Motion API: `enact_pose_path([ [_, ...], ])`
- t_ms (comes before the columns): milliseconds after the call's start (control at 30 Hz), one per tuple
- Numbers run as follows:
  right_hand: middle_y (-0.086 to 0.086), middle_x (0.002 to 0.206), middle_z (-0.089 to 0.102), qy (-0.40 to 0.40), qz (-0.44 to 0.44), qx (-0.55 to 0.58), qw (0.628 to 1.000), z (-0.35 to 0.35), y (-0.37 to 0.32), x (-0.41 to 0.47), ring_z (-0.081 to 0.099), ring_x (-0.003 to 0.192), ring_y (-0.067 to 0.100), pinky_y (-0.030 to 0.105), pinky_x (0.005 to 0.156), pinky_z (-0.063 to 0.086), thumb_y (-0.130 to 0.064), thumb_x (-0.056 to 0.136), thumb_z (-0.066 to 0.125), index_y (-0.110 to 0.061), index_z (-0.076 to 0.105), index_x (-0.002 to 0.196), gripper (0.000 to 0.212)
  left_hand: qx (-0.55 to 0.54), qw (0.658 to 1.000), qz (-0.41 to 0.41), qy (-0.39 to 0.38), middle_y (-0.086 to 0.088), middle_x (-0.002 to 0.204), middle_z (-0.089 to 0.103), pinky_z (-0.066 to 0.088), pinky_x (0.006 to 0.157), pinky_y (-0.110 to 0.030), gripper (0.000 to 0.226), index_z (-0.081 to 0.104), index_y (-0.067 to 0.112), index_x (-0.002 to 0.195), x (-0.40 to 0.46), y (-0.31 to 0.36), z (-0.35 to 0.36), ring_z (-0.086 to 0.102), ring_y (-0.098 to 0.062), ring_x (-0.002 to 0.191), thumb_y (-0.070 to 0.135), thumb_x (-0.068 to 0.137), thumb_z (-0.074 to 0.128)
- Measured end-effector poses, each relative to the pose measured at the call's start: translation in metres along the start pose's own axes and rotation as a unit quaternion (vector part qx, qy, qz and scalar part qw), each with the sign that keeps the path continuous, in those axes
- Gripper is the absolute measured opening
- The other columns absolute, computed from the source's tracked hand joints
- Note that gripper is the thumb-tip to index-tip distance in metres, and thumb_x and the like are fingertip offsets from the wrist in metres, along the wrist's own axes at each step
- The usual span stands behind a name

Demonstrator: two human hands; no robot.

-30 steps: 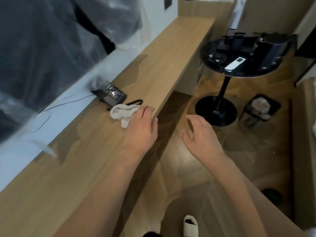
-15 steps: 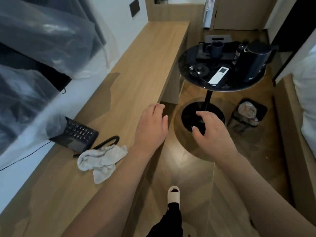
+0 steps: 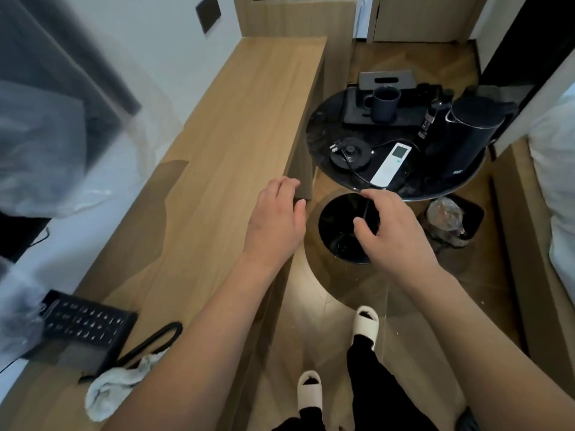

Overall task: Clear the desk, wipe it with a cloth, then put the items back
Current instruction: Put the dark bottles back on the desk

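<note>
Your left hand and right hand both hang loose and empty beside the long light-wood desk. The crumpled white cloth lies on its near end, touching the black keypad telephone.

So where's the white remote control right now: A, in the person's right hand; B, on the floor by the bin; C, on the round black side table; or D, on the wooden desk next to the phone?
C: the white remote control lies on the round black side table, beside the kettle base.
</note>
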State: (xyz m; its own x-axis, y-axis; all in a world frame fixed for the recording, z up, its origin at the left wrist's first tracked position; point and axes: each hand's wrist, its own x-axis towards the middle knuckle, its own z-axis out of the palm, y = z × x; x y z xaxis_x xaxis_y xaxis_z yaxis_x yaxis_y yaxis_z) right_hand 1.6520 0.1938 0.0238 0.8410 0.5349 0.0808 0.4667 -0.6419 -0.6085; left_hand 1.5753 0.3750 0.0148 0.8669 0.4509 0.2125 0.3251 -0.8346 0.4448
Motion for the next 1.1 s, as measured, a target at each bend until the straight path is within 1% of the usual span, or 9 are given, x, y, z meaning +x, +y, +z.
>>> enact_pose_path([
  [233,0.003,0.139,0.053,-0.001,-0.002,0.010,1.000,-0.031,0.063,0.112,0.046,0.129,0.018,0.028,0.107,0.033,-0.021,0.095,0.059,-0.013,0.050,0.139,0.046,0.017,1.000,-0.011,0.004,0.001,0.144,0.048,0.035,0.113,-0.025,0.038,0.050,0.017,0.141,0.111,0.042,0.055,0.044,-0.013,0.133,0.029,0.105,0.048],
  [367,0.002,0.139,0.052,0.003,0.001,0.030,1.000,-0.048,0.094,0.171,0.045,0.130,0.019,0.029,0.108,0.033,-0.020,0.094,0.060,-0.013,0.050,0.139,0.046,0.016,1.000,-0.013,0.008,0.003,0.143,0.048,0.037,0.112,-0.027,0.037,0.051,0.018,0.140,0.170,0.066,0.081,0.045,-0.011,0.132,0.030,0.105,0.047],
  [467,0.002,0.137,0.052,-0.004,0.002,0.044,0.999,-0.054,0.113,0.200,0.047,0.127,0.019,0.034,0.107,0.037,-0.019,0.093,0.060,-0.013,0.051,0.137,0.045,0.016,1.000,-0.019,0.002,0.003,0.141,0.049,0.037,0.110,-0.025,0.036,0.052,0.018,0.138,0.196,0.076,0.095,0.046,-0.011,0.130,0.029,0.105,0.049],
  [567,0.002,0.139,0.051,-0.016,0.010,0.045,0.999,-0.057,0.131,0.225,0.045,0.130,0.020,0.037,0.109,0.037,-0.020,0.093,0.059,-0.013,0.051,0.138,0.046,0.016,1.000,-0.019,-0.014,0.002,0.141,0.049,0.035,0.110,-0.024,0.035,0.053,0.016,0.138,0.218,0.081,0.107,0.046,-0.011,0.130,0.028,0.105,0.050],
  [733,0.003,0.141,0.051,-0.020,0.033,0.038,0.999,-0.067,0.164,0.269,0.044,0.132,0.018,0.033,0.109,0.035,-0.021,0.094,0.057,-0.014,0.050,0.140,0.047,0.009,0.999,-0.020,-0.030,0.002,0.142,0.048,0.028,0.107,-0.017,0.035,0.052,0.016,0.138,0.263,0.089,0.127,0.045,-0.011,0.131,0.026,0.105,0.050],
  [833,0.003,0.142,0.050,-0.018,0.043,0.027,0.999,-0.080,0.175,0.298,0.045,0.131,0.019,0.033,0.108,0.035,-0.022,0.095,0.058,-0.014,0.050,0.140,0.046,-0.008,0.999,-0.018,-0.032,0.002,0.142,0.048,0.025,0.106,-0.015,0.035,0.053,0.015,0.138,0.291,0.087,0.142,0.043,-0.011,0.132,0.025,0.104,0.050],
  [900,0.003,0.142,0.050,-0.011,0.043,0.001,0.999,-0.090,0.187,0.321,0.045,0.131,0.020,0.034,0.109,0.035,-0.021,0.095,0.059,-0.014,0.050,0.139,0.046,-0.029,0.999,-0.020,-0.036,0.003,0.143,0.048,0.027,0.107,-0.016,0.036,0.052,0.016,0.138,0.310,0.089,0.153,0.043,-0.010,0.132,0.025,0.104,0.050],
  [1000,0.007,0.141,0.052,-0.008,0.049,-0.047,0.998,-0.109,0.209,0.359,0.046,0.131,0.023,0.039,0.111,0.035,-0.021,0.093,0.060,-0.011,0.051,0.139,0.048,-0.062,0.996,-0.011,-0.067,0.002,0.142,0.047,0.031,0.109,-0.021,0.035,0.052,0.016,0.138,0.340,0.095,0.174,0.044,-0.011,0.131,0.024,0.104,0.051],
  [1100,0.010,0.141,0.050,-0.006,0.069,-0.072,0.995,-0.125,0.233,0.391,0.046,0.131,0.027,0.042,0.110,0.037,-0.020,0.094,0.060,-0.011,0.049,0.140,0.048,-0.086,0.991,0.007,-0.100,0.002,0.142,0.048,0.030,0.109,-0.020,0.035,0.051,0.015,0.137,0.368,0.103,0.198,0.044,-0.012,0.131,0.024,0.103,0.051],
])
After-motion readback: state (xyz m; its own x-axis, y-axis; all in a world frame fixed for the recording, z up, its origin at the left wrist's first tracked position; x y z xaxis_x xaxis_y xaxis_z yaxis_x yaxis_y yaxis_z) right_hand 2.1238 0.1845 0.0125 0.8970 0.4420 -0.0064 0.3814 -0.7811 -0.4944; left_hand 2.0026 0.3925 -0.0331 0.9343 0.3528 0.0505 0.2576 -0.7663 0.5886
